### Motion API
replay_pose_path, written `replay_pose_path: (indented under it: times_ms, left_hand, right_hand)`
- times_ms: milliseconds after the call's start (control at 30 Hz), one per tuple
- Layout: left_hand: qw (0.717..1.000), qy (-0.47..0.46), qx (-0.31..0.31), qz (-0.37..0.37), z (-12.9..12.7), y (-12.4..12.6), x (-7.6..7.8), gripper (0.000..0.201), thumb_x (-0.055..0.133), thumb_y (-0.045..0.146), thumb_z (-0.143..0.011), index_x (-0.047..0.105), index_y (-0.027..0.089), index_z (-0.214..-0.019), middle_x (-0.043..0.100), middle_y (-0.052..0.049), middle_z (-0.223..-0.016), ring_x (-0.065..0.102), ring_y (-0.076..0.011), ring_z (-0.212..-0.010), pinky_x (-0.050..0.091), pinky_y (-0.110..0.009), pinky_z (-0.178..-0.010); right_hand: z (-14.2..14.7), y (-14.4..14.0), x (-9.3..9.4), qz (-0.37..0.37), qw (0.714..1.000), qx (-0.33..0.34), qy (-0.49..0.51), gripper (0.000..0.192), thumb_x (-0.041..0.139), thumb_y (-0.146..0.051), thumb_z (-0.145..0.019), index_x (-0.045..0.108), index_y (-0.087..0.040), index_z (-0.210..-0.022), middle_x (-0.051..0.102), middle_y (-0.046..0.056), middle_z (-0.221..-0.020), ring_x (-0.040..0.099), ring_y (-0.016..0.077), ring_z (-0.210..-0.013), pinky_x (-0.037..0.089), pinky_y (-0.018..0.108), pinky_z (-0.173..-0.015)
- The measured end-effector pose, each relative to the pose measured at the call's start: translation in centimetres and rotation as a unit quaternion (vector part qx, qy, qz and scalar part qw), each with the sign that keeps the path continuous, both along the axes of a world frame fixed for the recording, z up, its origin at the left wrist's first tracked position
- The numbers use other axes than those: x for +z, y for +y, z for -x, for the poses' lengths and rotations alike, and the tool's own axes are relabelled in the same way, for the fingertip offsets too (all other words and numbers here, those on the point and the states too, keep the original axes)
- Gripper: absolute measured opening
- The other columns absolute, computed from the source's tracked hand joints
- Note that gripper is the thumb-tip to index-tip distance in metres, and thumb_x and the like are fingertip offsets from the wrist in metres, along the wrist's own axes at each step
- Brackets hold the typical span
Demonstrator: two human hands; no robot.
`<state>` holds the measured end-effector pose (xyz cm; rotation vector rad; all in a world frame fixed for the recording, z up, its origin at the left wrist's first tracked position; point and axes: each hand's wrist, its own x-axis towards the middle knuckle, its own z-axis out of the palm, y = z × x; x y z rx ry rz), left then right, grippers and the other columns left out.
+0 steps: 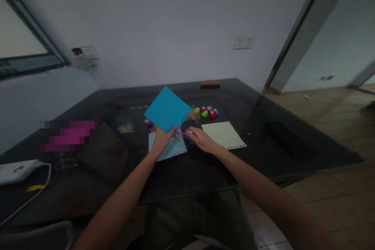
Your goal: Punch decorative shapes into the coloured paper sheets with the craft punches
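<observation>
My left hand (164, 139) pinches the lower corner of a bright blue sheet of paper (167, 109), tilted up like a diamond with punched holes along its right edge. Under that hand lies a light blue punched sheet (172, 149) with pink showing at its holes and far edge. Just right of it, my right hand (200, 139) is closed with the fingertips on a small purple and white thing, blurred but like the eyed toys behind. A cream punched sheet (224, 134) lies flat beside my right wrist.
Several red, green and purple toys with eyes (205, 112) cluster behind the hands, and a purple one (148, 123) sits left. Around them are a brown roll (210, 84), a black case (285, 137), a pink item (72, 134) and a white device with cable (19, 172).
</observation>
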<state>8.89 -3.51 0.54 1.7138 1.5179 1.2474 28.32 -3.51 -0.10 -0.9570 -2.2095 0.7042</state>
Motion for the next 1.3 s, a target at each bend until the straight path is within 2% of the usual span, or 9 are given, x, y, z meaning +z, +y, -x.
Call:
replay_pose_path:
  times_ms: [167, 333, 467, 567, 700, 833, 1000, 1100, 1300]
  left_hand:
    - [0.999, -0.038, -0.008, 0.032, 0.6, 1.1, -1.5, 0.023, 0.058, 0.036, -0.073, 0.060, 0.014, -0.080, 0.069, -0.006, -0.064, 0.060, -0.0171, -0.050, 0.049, -0.029, -0.057]
    - [0.997, -0.049, -0.017, 0.058, 0.7, 1.5, -2.0, 0.021, 0.059, 0.034, -0.071, 0.058, 0.013, -0.076, 0.067, -0.006, -0.060, 0.059, -0.0164, -0.047, 0.049, -0.028, -0.054]
    - [0.996, -0.061, -0.009, 0.068, 0.6, 1.4, -2.0, 0.022, 0.059, 0.033, -0.071, 0.058, 0.013, -0.078, 0.068, -0.006, -0.061, 0.060, -0.0166, -0.047, 0.048, -0.027, -0.052]
    - [0.996, -0.061, -0.006, 0.065, 0.6, 1.4, -2.0, 0.022, 0.060, 0.032, -0.071, 0.057, 0.012, -0.080, 0.068, -0.006, -0.061, 0.060, -0.0166, -0.047, 0.048, -0.027, -0.051]
    - [0.996, -0.064, -0.006, 0.065, 0.7, 1.4, -2.0, 0.025, 0.061, 0.032, -0.070, 0.057, 0.013, -0.084, 0.068, -0.006, -0.061, 0.060, -0.0167, -0.046, 0.048, -0.027, -0.052]
    - [0.996, -0.065, -0.010, 0.063, 0.6, 1.2, -1.8, 0.026, 0.061, 0.032, -0.071, 0.057, 0.012, -0.087, 0.069, -0.006, -0.062, 0.060, -0.0162, -0.046, 0.048, -0.027, -0.052]
    - [0.997, -0.050, -0.014, 0.060, 0.5, 1.2, -1.6, 0.021, 0.059, 0.031, -0.072, 0.057, 0.013, -0.082, 0.068, -0.005, -0.060, 0.061, -0.0163, -0.048, 0.049, -0.027, -0.055]
    - [0.998, -0.041, -0.008, 0.055, 0.6, 1.2, -1.6, 0.021, 0.059, 0.032, -0.072, 0.057, 0.013, -0.081, 0.068, -0.005, -0.060, 0.060, -0.0160, -0.047, 0.049, -0.028, -0.055]
    - [0.996, -0.053, -0.009, 0.072, 0.5, 1.0, -1.5, 0.025, 0.060, 0.033, -0.071, 0.057, 0.013, -0.086, 0.069, -0.006, -0.063, 0.060, -0.0157, -0.047, 0.048, -0.027, -0.052]
  right_hand:
    - [0.5, 0.6, -0.9, -0.036, 0.994, 0.046, -0.093, 0.040, 0.024, -0.041, -0.096, 0.055, -0.018, -0.106, 0.062, 0.009, -0.105, 0.054, 0.0217, -0.105, 0.022, 0.046, -0.105]
    - [0.0, 0.8, -1.0, -0.027, 0.992, 0.049, -0.111, 0.044, 0.021, -0.043, -0.095, 0.055, -0.018, -0.107, 0.062, 0.010, -0.107, 0.054, 0.0232, -0.108, 0.017, 0.049, -0.107]
    - [-0.6, 0.9, -0.6, -0.018, 0.996, 0.019, -0.084, 0.039, 0.025, -0.043, -0.095, 0.056, -0.020, -0.095, 0.063, 0.007, -0.094, 0.057, 0.0222, -0.094, 0.024, 0.047, -0.103]
    - [-1.2, 0.9, 0.0, 0.000, 0.998, -0.016, -0.058, 0.034, 0.029, -0.042, -0.094, 0.053, -0.020, -0.084, 0.060, 0.004, -0.078, 0.055, 0.0195, -0.077, 0.037, 0.038, -0.087]
    - [-1.6, 0.9, 0.7, 0.026, 0.998, -0.049, -0.014, 0.032, 0.032, -0.044, -0.093, 0.050, -0.020, -0.081, 0.056, 0.002, -0.074, 0.052, 0.0173, -0.070, 0.037, 0.028, -0.068]
    - [-1.5, 0.9, 0.4, 0.042, 0.999, -0.029, 0.009, 0.032, 0.032, -0.044, -0.092, 0.051, -0.020, -0.082, 0.057, 0.002, -0.076, 0.053, 0.0176, -0.072, 0.036, 0.028, -0.069]
    - [-1.0, 1.1, -0.2, 0.024, 1.000, 0.002, -0.015, 0.028, 0.036, -0.041, -0.092, 0.054, -0.022, -0.080, 0.058, 0.003, -0.077, 0.054, 0.0199, -0.079, 0.036, 0.033, -0.082]
    - [-1.2, 1.1, -0.1, 0.013, 0.999, -0.013, -0.036, 0.029, 0.035, -0.040, -0.092, 0.054, -0.021, -0.081, 0.057, 0.003, -0.075, 0.053, 0.0201, -0.076, 0.035, 0.035, -0.083]
    - [-2.0, 1.1, 0.6, 0.007, 0.998, -0.045, -0.050, 0.032, 0.034, -0.044, -0.092, 0.052, -0.021, -0.077, 0.052, 0.002, -0.069, 0.050, 0.0183, -0.069, 0.035, 0.032, -0.077]
